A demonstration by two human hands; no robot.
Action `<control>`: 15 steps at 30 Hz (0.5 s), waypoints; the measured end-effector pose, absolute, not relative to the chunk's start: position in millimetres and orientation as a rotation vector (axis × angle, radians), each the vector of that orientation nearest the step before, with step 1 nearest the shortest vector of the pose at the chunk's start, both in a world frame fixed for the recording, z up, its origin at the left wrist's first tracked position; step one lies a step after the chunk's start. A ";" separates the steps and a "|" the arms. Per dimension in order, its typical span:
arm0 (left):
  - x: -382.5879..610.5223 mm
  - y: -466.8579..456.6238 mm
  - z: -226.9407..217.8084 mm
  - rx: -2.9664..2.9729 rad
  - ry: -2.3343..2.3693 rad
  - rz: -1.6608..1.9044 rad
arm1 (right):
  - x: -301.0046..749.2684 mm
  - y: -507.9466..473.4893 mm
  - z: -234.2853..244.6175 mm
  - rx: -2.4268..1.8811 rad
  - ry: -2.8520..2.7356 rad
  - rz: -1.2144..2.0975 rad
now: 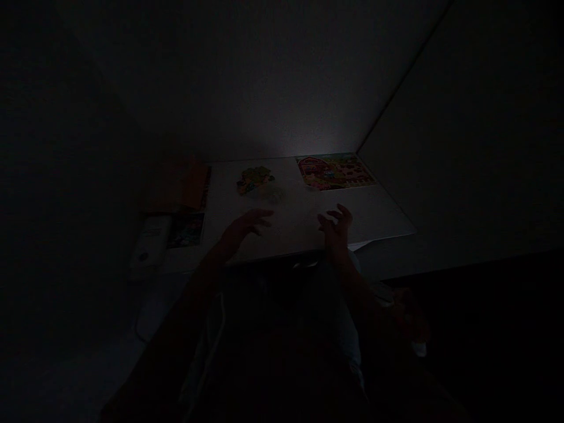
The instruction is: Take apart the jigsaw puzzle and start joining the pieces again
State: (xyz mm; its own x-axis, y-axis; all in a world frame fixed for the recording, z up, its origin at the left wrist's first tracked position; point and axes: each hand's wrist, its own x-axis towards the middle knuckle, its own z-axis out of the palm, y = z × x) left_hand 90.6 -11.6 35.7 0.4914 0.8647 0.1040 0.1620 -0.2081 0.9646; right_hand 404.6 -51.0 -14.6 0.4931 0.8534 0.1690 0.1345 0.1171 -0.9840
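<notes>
The scene is very dark. My left hand (249, 224) hovers over a white table (299, 223), fingers stretched out, holding nothing. My right hand (337, 226) is raised beside it with fingers loosely curled and apart, also without anything in it. Beyond the left hand lies a small pile of colourful puzzle pieces (254, 179). A colourful puzzle board with a farm picture (335, 171) lies at the far right of the table, beyond my right hand.
An orange box or lid (178, 185) sits at the table's left end, with a printed sheet (187, 229) and a white object (150, 247) near it. Walls close in behind and to the right. My lap is below the table edge.
</notes>
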 end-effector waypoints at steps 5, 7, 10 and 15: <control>105.0 -23.5 72.1 2.232 1.232 0.825 | 370.5 -83.6 29.6 -1.285 -1.446 0.527; 119.2 -29.7 84.8 2.352 1.361 0.753 | 351.3 -88.7 42.6 -1.275 -1.551 0.565; 134.0 -36.8 98.7 2.527 1.440 0.703 | 338.2 -82.8 51.7 -1.333 -1.564 0.575; 135.4 -47.7 108.7 2.696 1.307 0.497 | 349.5 -68.6 56.8 -1.337 -1.638 0.529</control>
State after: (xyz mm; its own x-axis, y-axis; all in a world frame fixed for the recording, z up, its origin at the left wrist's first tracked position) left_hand 135.4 -47.7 108.7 0.5771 0.7790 0.2451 0.7449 -0.6251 0.2331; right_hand 349.5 -68.6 56.8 0.0199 0.9238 0.3824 0.5252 0.3158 -0.7902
